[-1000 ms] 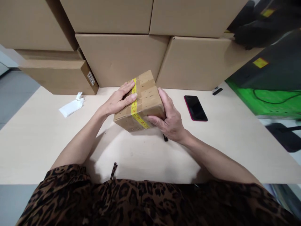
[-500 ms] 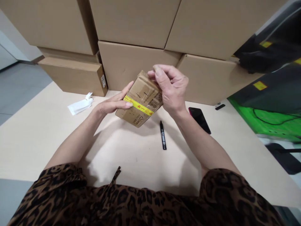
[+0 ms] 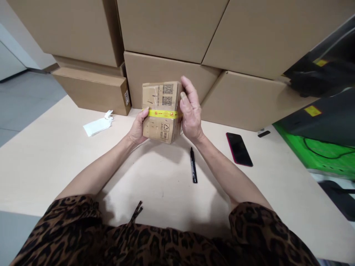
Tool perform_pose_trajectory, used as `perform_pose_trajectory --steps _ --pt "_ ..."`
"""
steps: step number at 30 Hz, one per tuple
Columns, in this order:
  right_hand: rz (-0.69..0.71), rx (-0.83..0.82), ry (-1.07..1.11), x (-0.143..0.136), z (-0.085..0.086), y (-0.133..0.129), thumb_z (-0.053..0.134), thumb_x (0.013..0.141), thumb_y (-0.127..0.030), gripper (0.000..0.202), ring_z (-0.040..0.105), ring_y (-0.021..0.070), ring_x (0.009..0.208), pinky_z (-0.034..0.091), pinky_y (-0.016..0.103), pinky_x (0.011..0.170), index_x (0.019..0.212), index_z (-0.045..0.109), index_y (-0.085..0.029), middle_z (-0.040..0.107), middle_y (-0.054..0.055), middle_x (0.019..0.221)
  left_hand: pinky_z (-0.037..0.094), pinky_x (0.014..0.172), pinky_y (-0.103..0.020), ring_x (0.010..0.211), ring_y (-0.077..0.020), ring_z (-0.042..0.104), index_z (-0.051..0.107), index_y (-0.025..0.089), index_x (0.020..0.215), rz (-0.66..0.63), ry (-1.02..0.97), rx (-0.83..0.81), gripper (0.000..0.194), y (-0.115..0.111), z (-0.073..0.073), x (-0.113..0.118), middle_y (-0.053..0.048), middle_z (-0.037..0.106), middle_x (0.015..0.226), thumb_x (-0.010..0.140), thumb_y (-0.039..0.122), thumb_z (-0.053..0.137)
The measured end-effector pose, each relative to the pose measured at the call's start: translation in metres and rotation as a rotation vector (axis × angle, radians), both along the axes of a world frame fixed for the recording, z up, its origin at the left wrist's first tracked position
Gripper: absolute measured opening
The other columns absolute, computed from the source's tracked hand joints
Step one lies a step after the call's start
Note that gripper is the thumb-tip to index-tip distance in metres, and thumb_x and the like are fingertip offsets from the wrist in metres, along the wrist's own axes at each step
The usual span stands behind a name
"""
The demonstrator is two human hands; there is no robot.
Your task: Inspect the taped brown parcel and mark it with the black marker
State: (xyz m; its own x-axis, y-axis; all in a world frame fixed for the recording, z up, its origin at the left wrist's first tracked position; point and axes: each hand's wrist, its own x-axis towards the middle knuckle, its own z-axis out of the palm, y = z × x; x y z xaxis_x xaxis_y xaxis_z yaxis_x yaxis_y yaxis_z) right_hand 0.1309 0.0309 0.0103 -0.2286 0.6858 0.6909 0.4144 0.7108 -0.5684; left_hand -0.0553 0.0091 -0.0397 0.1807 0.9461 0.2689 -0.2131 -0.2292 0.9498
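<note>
- Left hand (image 3: 138,127) gripping small taped box (image 3: 161,111) at its lower left edge.
- Right hand (image 3: 190,111) clasping its right edge.
- Held upright above tabletop (image 3: 50,162), near stacked cartons (image 3: 166,33).
- Open room beneath; black marker (image 3: 193,165) just right, phone (image 3: 239,149) farther.

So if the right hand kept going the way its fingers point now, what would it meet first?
The right hand points up and away along the small box it grips. Straight on, it would probably meet the stacked cartons behind first, though depth between them is unclear.
</note>
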Motion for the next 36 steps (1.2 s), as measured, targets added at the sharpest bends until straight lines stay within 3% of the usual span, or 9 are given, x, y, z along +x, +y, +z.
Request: perform_pose_trajectory --steps 4,9,14,18,20,23,27,31,36 --pt "0.125 0.006 -0.075 0.012 -0.007 -0.005 0.029 0.109 -0.081 0.08 0.02 0.0287 0.179 0.022 0.06 0.145 0.176 0.036 -0.038 0.032 0.001 0.188 0.059 0.118 -0.059 0.143 -0.0392 0.071 0.063 0.023 0.154 -0.034 -0.066 -0.077 0.093 -0.001 -0.001 0.001 -0.015 0.082 0.14 0.093 0.089 0.04" --pt "0.211 0.037 -0.21 0.027 -0.026 -0.012 0.04 0.102 -0.088 0.091 0.025 0.0375 0.177 0.016 0.067 0.144 0.175 0.04 -0.034 0.033 0.008 0.188 0.065 0.104 -0.062 0.132 -0.0401 0.077 0.055 0.027 0.161 -0.111 -0.059 -0.178 0.097 -0.004 0.0 -0.001 -0.015 0.08 0.143 0.097 0.094 0.027" --pt "0.103 0.078 -0.157 0.037 -0.045 -0.025 0.076 0.075 -0.096 0.127 0.025 0.0475 0.175 0.017 0.074 0.142 0.175 0.035 -0.031 0.037 0.017 0.184 0.068 0.099 -0.062 0.13 -0.0418 0.077 0.058 0.029 0.159 -0.151 -0.082 -0.239 0.097 -0.021 0.019 0.015 -0.015 0.08 0.142 0.097 0.098 0.027" --pt "-0.005 0.039 -0.028 0.044 -0.049 -0.031 0.084 0.066 -0.097 0.129 0.03 0.0504 0.172 0.02 0.079 0.14 0.17 0.038 -0.035 0.043 0.018 0.179 0.065 0.111 -0.059 0.146 -0.0401 0.069 0.06 0.029 0.158 -0.168 -0.079 -0.201 0.1 -0.037 0.032 0.031 -0.014 0.078 0.148 0.098 0.098 0.019" --pt "0.004 0.027 -0.003 0.05 -0.048 -0.03 0.086 0.063 -0.097 0.13 0.033 0.0518 0.171 0.022 0.08 0.14 0.167 0.041 -0.035 0.046 0.018 0.177 0.064 0.113 -0.059 0.151 -0.0406 0.065 0.061 0.03 0.157 -0.193 -0.066 -0.205 0.098 -0.04 0.033 0.035 -0.013 0.077 0.15 0.098 0.099 0.027" --pt "0.03 0.037 0.01 0.058 -0.044 -0.028 0.088 0.064 -0.094 0.128 0.04 0.051 0.167 0.029 0.078 0.138 0.167 0.044 -0.033 0.052 0.019 0.172 0.063 0.118 -0.059 0.154 -0.0414 0.063 0.064 0.03 0.154 -0.189 -0.072 -0.158 0.088 -0.043 0.036 0.039 -0.012 0.077 0.151 0.093 0.094 0.057" --pt "0.055 0.083 -0.002 0.063 -0.04 -0.029 0.09 0.071 -0.086 0.121 0.047 0.0484 0.164 0.036 0.076 0.136 0.17 0.042 -0.034 0.055 0.018 0.169 0.061 0.121 -0.059 0.148 -0.0444 0.067 0.067 0.024 0.151 -0.14 -0.104 -0.061 0.087 -0.054 0.048 0.046 -0.017 0.077 0.15 0.08 0.067 0.094" --pt "0.077 0.135 -0.019 0.061 -0.042 -0.03 0.09 0.069 -0.087 0.12 0.05 0.049 0.161 0.036 0.078 0.135 0.167 0.046 -0.034 0.058 0.018 0.167 0.062 0.119 -0.059 0.137 -0.0432 0.075 0.071 0.019 0.142 -0.004 -0.182 -0.087 0.082 -0.064 0.057 0.051 -0.017 0.081 0.141 0.074 0.053 0.101" --pt "0.084 0.078 -0.017 0.058 -0.046 -0.028 0.09 0.064 -0.09 0.12 0.046 0.0507 0.163 0.033 0.081 0.135 0.162 0.05 -0.035 0.057 0.017 0.167 0.059 0.121 -0.059 0.143 -0.0415 0.071 0.064 0.02 0.145 0.106 -0.22 -0.123 0.078 -0.062 0.048 0.052 -0.018 0.077 0.146 0.083 0.055 0.094"
